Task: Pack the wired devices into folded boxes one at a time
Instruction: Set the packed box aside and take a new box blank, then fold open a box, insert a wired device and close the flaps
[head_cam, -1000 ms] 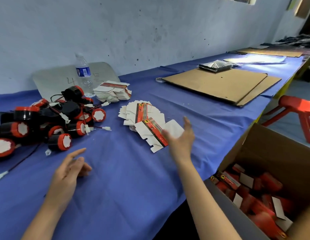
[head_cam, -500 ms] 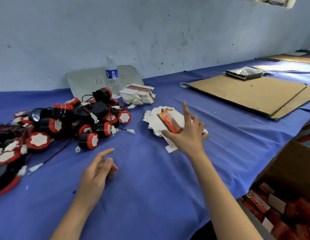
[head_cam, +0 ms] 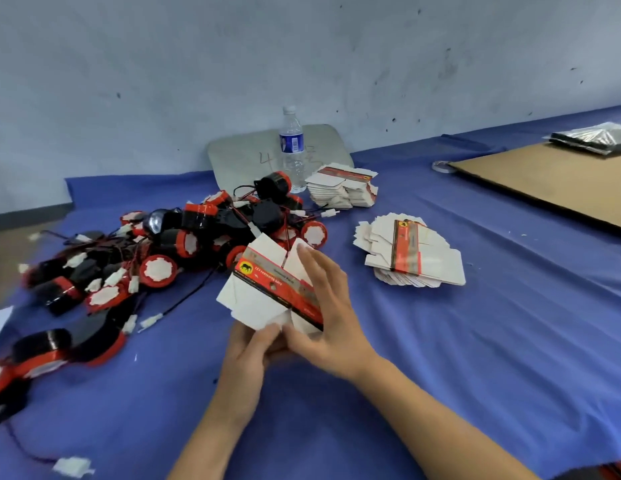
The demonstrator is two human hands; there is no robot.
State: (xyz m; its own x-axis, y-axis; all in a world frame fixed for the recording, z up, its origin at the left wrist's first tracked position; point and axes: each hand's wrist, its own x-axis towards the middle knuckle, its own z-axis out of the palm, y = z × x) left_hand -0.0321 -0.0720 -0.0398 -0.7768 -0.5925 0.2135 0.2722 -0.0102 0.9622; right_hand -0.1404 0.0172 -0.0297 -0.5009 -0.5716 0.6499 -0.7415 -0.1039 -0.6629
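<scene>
A flat, unfolded white box blank with a red printed band (head_cam: 267, 289) is held above the blue tablecloth between both hands. My left hand (head_cam: 248, 351) grips its lower edge from below. My right hand (head_cam: 331, 317) holds its right side, fingers lying along the card and thumb under it. A heap of black-and-red wired devices (head_cam: 184, 244) with white connectors lies just behind and to the left. A fanned stack of box blanks (head_cam: 411, 254) sits to the right, and a second stack (head_cam: 343, 185) lies farther back.
A water bottle (head_cam: 291, 147) stands before a grey board (head_cam: 246, 157) leaning on the wall. A large cardboard sheet (head_cam: 551, 178) with a silver bag (head_cam: 593, 136) on it covers the table's right end. A loose white connector (head_cam: 71, 465) lies near the front left.
My right hand lifted one blank off the fanned stack and brought it left and toward me. My left hand rose from the cloth and took hold of its lower edge.
</scene>
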